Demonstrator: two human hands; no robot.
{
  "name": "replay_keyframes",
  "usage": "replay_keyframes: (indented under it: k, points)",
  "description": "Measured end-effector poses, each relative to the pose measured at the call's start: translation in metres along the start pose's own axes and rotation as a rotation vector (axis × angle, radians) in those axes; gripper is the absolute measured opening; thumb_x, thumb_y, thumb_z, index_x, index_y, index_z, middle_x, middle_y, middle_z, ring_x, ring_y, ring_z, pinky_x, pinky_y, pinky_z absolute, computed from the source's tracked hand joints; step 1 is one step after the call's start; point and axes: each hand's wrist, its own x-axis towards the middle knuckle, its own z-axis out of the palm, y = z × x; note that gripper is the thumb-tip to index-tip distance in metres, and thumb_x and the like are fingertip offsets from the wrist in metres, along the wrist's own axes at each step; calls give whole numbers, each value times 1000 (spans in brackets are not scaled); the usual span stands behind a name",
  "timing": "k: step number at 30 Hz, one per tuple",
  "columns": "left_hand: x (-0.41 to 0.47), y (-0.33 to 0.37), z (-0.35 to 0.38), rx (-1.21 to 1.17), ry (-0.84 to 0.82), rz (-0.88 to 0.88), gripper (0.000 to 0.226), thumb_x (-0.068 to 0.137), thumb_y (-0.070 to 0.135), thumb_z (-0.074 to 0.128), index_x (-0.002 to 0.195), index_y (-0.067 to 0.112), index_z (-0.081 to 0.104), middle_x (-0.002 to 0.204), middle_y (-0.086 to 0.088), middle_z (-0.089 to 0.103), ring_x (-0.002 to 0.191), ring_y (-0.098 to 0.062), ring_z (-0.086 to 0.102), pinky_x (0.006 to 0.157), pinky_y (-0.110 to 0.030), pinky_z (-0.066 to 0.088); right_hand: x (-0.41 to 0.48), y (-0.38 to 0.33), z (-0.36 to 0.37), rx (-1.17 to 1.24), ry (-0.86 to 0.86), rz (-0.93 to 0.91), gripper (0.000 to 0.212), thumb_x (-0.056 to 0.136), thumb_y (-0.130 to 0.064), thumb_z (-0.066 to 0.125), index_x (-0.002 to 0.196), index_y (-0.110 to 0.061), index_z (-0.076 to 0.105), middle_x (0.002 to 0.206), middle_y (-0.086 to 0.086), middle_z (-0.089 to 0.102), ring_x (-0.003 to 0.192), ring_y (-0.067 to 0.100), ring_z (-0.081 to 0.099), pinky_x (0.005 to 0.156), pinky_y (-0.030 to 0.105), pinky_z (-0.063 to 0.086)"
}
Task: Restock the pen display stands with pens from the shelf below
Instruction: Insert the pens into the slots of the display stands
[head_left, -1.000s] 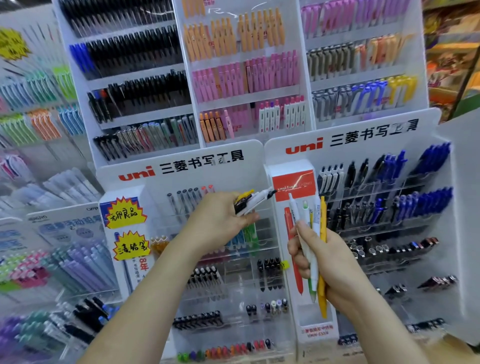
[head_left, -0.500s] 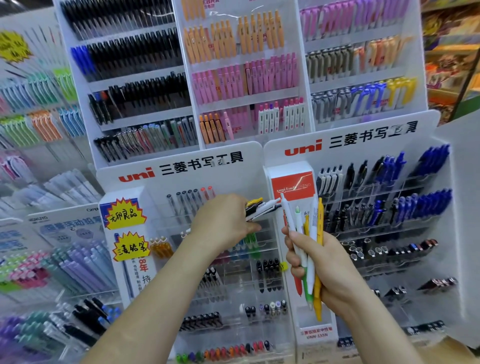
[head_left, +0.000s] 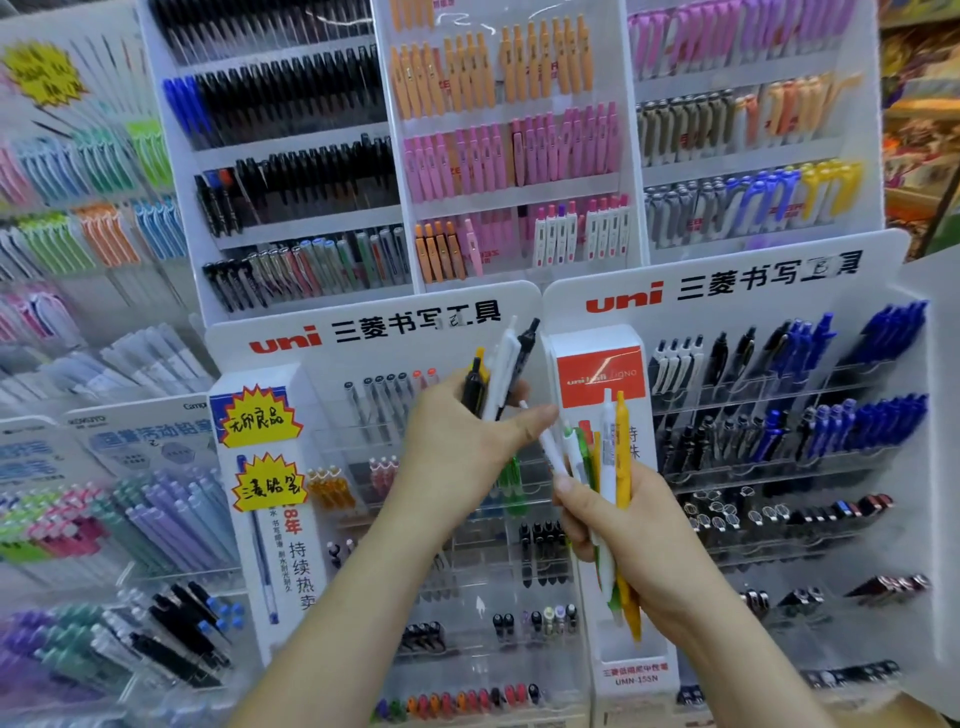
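Observation:
My left hand (head_left: 467, 441) grips a small bunch of pens (head_left: 501, 371), white, black and yellow, with their tops pointing up and to the right. Its thumb touches a white pen (head_left: 545, 441) that sticks out of the bundle in my other hand. My right hand (head_left: 623, 525) grips that bundle of pens (head_left: 613, 483), white, green and yellow, held nearly upright. Both hands hover in front of two clear acrylic display stands: the left uni stand (head_left: 363, 338) and the right uni stand (head_left: 727, 283). The right stand's rows hold black and blue pens (head_left: 831, 426).
Taller white racks (head_left: 509, 187) filled with black, orange, pink and purple pens rise behind the stands. More displays of pastel pens (head_left: 104, 519) stand at the left. A red and white product box (head_left: 600, 374) sits between the two stands. Store shelves (head_left: 919, 130) show at the far right.
My left hand turned its pens from lying sideways to pointing upward and moved closer to my right hand. The thumb now touches a white pen in the right hand's bundle.

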Motion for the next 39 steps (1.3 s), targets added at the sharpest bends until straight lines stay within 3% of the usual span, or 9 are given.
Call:
replay_keyframes:
  k: [3,8,12,16,18,21,27,34,39]
  points:
    - [4,2,-12,99,84,99,19,71,30,83,79,31,66,74,17,67,66,4,62,57,-8,47,-1,-2,2,-248,0,-83,14,94,-23,63,83,-31,58,51,-17,55,46,1,49,52,16,38]
    - [1,2,-10,421,-170,161,12,78,23,74,73,25,64,57,9,56,45,-3,47,45,-15,38,0,0,7,-519,-36,-202,6,94,-27,61,90,-31,59,63,-13,56,52,3,44,50,16,36]
    - [8,-6,-16,380,-336,30,14,76,21,75,72,18,62,58,5,54,51,-11,48,53,-26,42,1,6,7,-561,-110,-155,6,94,-35,60,100,-38,60,75,-22,60,60,0,49,55,15,37]
    - [11,-2,-29,270,-491,20,15,74,10,81,76,16,67,61,11,62,55,-2,54,55,-16,44,2,7,9,-515,-183,-107,3,94,-40,60,93,-40,57,67,-28,56,59,-2,49,58,13,35]
    - [10,-4,-31,252,-478,33,17,72,7,82,81,15,69,68,7,68,62,-7,61,62,-21,51,2,5,12,-480,-228,-88,7,94,-40,58,89,-43,54,63,-32,55,60,-7,51,58,10,36]
    - [9,-7,-34,162,-380,36,25,72,3,81,89,15,68,78,-2,74,75,-14,71,71,-27,58,1,2,11,-338,-237,-9,8,94,-41,58,86,-39,58,55,-14,55,52,4,51,55,18,42]
    - [14,-2,-48,-62,-217,42,26,71,-5,77,90,7,65,75,-6,74,61,-8,69,54,-12,49,-2,6,0,160,-180,169,29,88,-34,69,84,-8,57,70,9,55,43,16,44,41,23,37]
    - [16,-14,-36,-56,-99,-72,31,64,30,81,81,8,66,48,8,55,40,-8,42,41,-20,37,-2,12,6,-34,106,-137,18,86,-26,63,85,-9,58,52,7,47,42,13,41,41,20,35]
    - [17,-4,-29,-146,-141,-72,34,56,25,80,86,10,70,65,2,68,37,-3,46,40,-17,39,-2,18,8,-102,181,-234,20,82,-34,61,84,-14,59,54,4,53,47,15,47,45,21,39]
